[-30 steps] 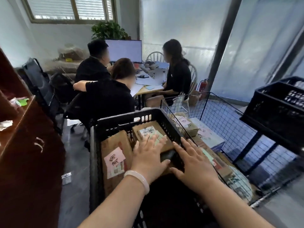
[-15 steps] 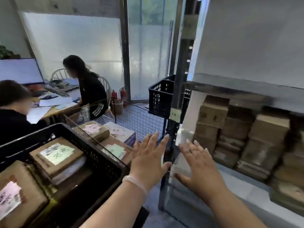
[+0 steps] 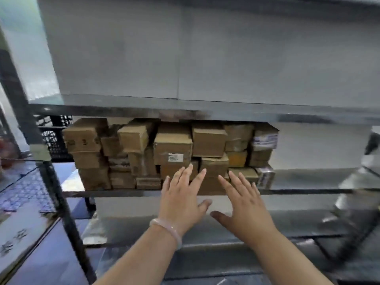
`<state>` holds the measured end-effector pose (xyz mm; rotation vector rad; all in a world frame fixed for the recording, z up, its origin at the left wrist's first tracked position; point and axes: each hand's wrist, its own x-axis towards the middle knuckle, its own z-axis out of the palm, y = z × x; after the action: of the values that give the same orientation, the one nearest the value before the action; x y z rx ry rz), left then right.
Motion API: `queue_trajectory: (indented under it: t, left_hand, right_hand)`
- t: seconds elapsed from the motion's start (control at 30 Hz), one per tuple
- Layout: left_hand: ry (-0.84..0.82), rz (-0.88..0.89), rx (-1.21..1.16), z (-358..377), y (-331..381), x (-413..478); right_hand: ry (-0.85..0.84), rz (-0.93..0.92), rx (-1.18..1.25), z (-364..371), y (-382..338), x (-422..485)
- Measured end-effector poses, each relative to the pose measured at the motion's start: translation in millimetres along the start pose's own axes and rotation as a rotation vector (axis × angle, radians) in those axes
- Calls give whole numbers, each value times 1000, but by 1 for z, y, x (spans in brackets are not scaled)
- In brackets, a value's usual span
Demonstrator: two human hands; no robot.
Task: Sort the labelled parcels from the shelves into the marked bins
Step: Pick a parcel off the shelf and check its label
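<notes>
Both hands are spread flat, fingers straight, holding nothing: the left hand [image 3: 181,199], with a pale bracelet [image 3: 167,231], is just beside the right hand [image 3: 245,202]. Just beyond their fingertips the cardboard parcels [image 3: 172,149] are stacked on the shelf [image 3: 123,193]; contact is unclear. Left of the left hand are a dark post [image 3: 19,95] and, farther back, a black crate [image 3: 55,140]. Half a second ago the parcels lay off to the right; now they face the hands.

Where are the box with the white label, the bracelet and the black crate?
box with the white label [image 3: 172,147]: head view, brown front face.
bracelet [image 3: 167,228]: head view, band on left wrist.
black crate [image 3: 57,145]: head view, lattice side wall.
</notes>
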<state>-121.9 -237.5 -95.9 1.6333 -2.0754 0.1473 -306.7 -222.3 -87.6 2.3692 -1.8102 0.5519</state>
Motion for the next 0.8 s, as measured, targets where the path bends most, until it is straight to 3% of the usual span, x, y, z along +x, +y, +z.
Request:
queue_trajectory:
  t: [0.33,0.8]
  left_hand:
    - [-117,221,-161,72,151,70]
    - [-105,233,-278,144,187,262]
  right_hand:
    - [28,310,-20,-32,150,-50]
    - [59,361,30,-23,267,70]
